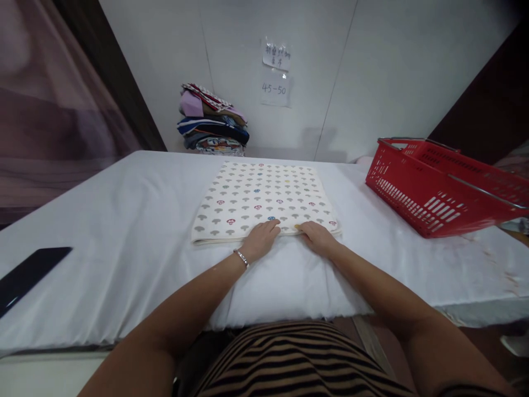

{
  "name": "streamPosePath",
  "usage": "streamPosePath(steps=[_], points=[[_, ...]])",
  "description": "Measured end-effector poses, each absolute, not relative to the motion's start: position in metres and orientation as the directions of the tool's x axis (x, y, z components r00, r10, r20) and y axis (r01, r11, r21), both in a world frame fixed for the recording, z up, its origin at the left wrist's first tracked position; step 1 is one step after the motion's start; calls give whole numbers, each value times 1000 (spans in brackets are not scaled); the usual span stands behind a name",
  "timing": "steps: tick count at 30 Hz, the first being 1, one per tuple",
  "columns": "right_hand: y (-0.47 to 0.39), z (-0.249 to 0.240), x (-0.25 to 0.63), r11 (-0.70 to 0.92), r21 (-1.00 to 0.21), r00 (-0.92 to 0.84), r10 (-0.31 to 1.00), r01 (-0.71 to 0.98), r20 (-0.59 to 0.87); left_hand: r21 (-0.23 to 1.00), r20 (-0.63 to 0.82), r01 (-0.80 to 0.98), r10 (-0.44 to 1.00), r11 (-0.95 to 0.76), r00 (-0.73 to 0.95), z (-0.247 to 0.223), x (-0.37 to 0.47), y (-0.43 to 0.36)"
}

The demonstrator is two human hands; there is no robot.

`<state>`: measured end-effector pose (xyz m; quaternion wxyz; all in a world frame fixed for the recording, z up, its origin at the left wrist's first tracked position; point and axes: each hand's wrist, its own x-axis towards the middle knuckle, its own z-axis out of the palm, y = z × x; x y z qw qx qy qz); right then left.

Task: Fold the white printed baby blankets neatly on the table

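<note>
Two bare hands meet the near edge of a mushroom-print cloth [264,193], which lies flat in layers on the white-covered desk [124,231], squarely in front of the person. From where I stand, the left hand [260,240] has its fingers close together and loosely bent over the edge; the right hand [318,237] is partly closed, thumb and fingertips at the same edge, a little apart from the left. Whether either one truly pinches the fabric or merely presses on it, I cannot tell. Set that way on both sides of the edge's middle, they seem placed to keep the layers level and that border straight.

The red basket [438,187] stands on the desk to the right, probably there so the middle is free for the cloth yet the basket is within reach. A flat black object [28,273] lies off to the left, well apart from the work. Behind, a pile of cloths [215,124] sits by the wall [372,66], apparently stacked to save room; what bears it is hidden.
</note>
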<state>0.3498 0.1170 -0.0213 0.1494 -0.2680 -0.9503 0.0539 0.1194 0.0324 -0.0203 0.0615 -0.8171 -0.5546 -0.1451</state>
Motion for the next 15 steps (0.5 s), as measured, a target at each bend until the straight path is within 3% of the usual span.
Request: streamPosePath(steps=[15], points=[[117,-15,349,857,-123,-833,515,500,202,44,306,917,879,-397,366,-15,121,32]])
